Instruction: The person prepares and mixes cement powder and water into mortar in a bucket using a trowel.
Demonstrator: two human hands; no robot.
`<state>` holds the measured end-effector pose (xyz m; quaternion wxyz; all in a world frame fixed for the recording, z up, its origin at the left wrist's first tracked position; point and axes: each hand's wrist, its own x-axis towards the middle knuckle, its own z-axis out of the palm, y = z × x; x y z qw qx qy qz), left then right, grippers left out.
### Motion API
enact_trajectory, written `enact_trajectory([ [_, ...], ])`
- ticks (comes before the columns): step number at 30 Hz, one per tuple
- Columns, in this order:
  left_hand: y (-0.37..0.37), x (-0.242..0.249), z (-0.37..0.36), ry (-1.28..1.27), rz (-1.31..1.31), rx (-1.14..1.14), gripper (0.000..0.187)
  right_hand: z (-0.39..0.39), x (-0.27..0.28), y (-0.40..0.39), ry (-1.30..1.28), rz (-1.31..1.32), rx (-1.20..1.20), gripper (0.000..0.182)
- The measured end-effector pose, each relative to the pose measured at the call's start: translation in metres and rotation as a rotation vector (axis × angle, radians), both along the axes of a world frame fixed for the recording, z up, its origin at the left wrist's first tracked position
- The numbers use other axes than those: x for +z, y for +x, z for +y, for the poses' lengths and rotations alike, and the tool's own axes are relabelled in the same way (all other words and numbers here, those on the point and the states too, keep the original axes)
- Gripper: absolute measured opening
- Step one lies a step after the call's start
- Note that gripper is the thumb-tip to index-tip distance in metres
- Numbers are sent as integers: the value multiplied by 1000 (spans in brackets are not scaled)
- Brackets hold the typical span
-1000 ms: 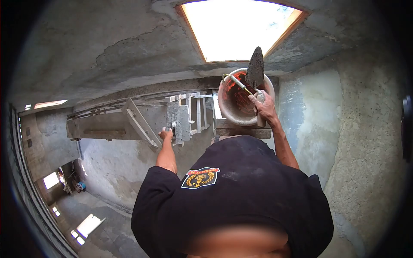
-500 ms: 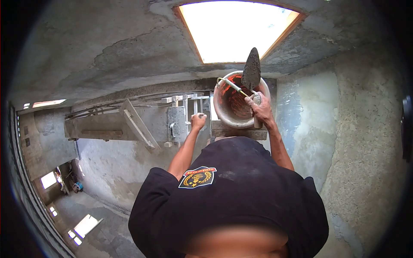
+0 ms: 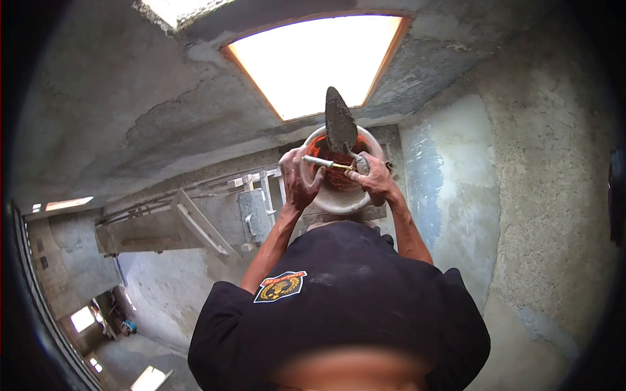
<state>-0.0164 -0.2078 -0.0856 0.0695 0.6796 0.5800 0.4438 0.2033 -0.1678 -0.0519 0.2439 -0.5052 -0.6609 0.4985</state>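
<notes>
A pointed trowel point(image 3: 340, 120), its blade coated with grey mortar, is in my right hand point(image 3: 373, 176). The blade points away from me over a whitish bucket point(image 3: 343, 203) with orange-red streaks inside. My right fingers also close around the wire end of the bucket's handle, whose pale grip point(image 3: 317, 160) lies across the opening. At the bucket's left rim, my left hand point(image 3: 300, 179) has its thumb on the inner side and its fingers curled over the outside. The bucket's contents are mostly hidden by the hands and trowel.
A bright wood-framed window opening point(image 3: 319, 62) lies beyond the bucket. Left of it are a long plank surface point(image 3: 143, 236), a leaning board point(image 3: 202, 221), a grey plastering float point(image 3: 254, 215) and wooden rails point(image 3: 267, 195). Rough cement walls point(image 3: 450, 189) enclose the right side.
My left hand has moved from beside the wooden rails to the bucket's left rim. My right hand still holds the trowel and handle; the bucket appears lower and further left as the view shifts.
</notes>
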Motion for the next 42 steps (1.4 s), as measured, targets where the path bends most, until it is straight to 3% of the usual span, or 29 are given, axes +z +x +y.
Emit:
enact_trajectory([
  [1, 4, 16, 9, 8, 30, -118, 49, -2, 8, 2, -44, -19, 6, 43],
  [3, 5, 12, 21, -213, -34, -473, 34, -3, -9, 9, 129, -23, -42, 38],
  [4, 10, 15, 25, -213, -70, -508, 21, -2, -10, 16, 40, -38, -54, 37],
  [5, 14, 18, 27, -307, -106, -571, 21, -1, -11, 22, -49, -50, -70, 37],
  [10, 50, 23, 27, -395, -63, -604, 20, -13, -11, 48, 104, -79, -141, 33],
  [16, 85, 29, 34, -364, 61, -674, 17, -31, 12, 65, 119, -114, -247, 23],
  [19, 92, 37, 38, -354, 93, -726, 18, -34, 23, 71, -17, -106, -275, 27],
  [26, 107, 51, 46, -328, 118, -748, 18, -41, 39, 84, 54, -145, -374, 26],
  [29, 110, 59, 48, -130, -28, -776, 16, -46, 35, 92, 140, -104, -409, 25],
  [32, 112, 54, 41, -40, -242, -546, 12, -49, 36, 100, 182, -147, -422, 25],
  [35, 109, 2, 35, 67, -387, -112, 15, -55, 24, 108, 256, -269, -495, 23],
  [37, 101, -33, 31, -180, -468, 26, 16, -60, 34, 116, 275, -186, -607, 21],
  [39, 88, -90, 24, -191, -159, -76, 18, -68, 55, 124, 220, -172, -628, 19],
  [41, 85, -129, 5, -456, -40, -190, 20, -75, 59, 134, 57, -134, -652, 24],
  [42, 84, -142, -5, -511, 130, -254, 26, -78, 53, 138, 195, -164, -642, 20],
])
